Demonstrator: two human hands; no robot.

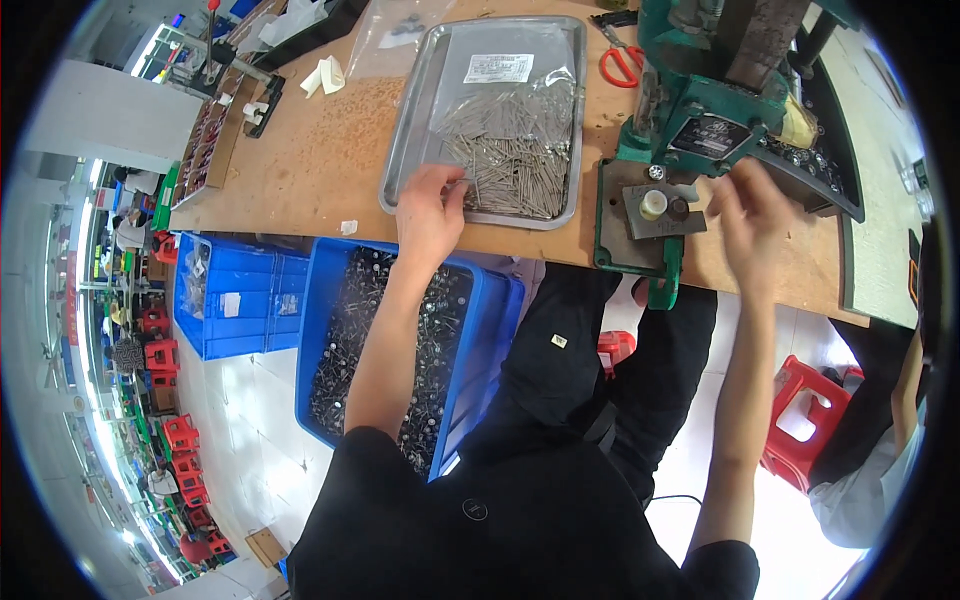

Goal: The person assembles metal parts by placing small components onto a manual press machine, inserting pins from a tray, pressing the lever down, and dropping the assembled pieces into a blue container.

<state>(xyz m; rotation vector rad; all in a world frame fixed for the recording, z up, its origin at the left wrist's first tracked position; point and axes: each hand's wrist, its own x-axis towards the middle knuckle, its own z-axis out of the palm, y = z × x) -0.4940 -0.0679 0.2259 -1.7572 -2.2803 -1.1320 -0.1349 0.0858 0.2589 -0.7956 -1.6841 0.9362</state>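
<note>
The left hand rests on the near rim of a shallow rectangular steel tray on the brown wooden desk, fingers pinching among thin metal pins. The blurred right hand hovers, fingers spread loose, beside a green cast-iron press. Red-handled scissors lie behind; a blue plastic crate sits below.

A: Count, by kind?

B: One steel tray; one green press; one pair of red-handled scissors; two hands, left and right.

A: The pins?

B: Too many to count.
</note>
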